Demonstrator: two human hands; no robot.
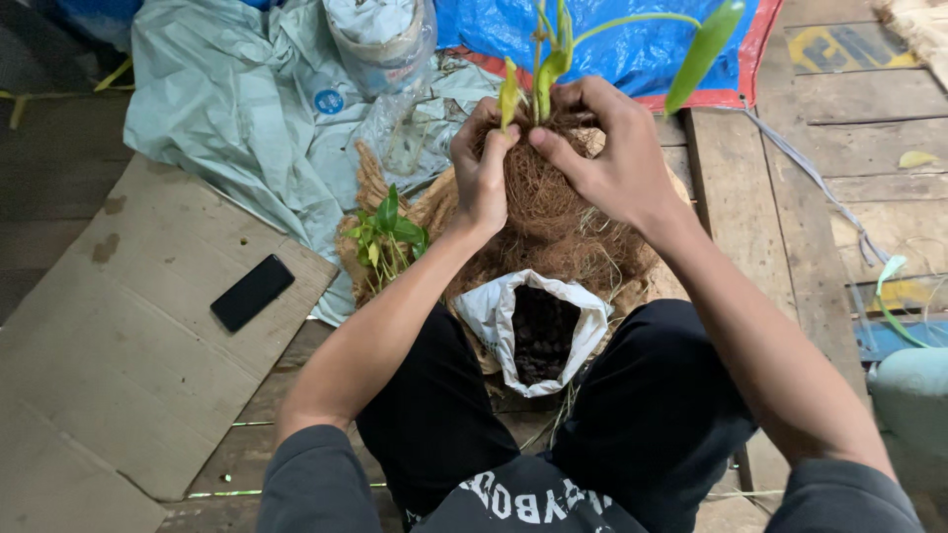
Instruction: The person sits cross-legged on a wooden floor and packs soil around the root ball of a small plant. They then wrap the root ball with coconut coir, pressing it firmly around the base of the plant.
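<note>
from the head view i look straight down past my knees onto a plank floor (770,217). to my left lies a flat cardboard sheet (118,355) with a black phone (252,292) on it, well apart from my arms; that side is the roomiest. ahead, a pale green plastic sheet (227,109) and a blue tarp (632,39) crowd the far edge, and a clear bag (380,39) stands between them. on my right the boards run open until a pale green tub (913,405) at the frame edge.

between my knees sits a white bag of dark soil (538,331), mouth open. just beyond it is a mound of loose coconut fibre (583,252), with a small green seedling (387,237) beside it on the left.

my left hand (482,173) and right hand (617,158) are raised over that mound, both clamped on a ball of brown fibre (538,183). the fingers curl around its top from either side, thumbs pressing near the middle, and a plant with yellow-green leaves (553,54) rises out between my fingertips.
</note>
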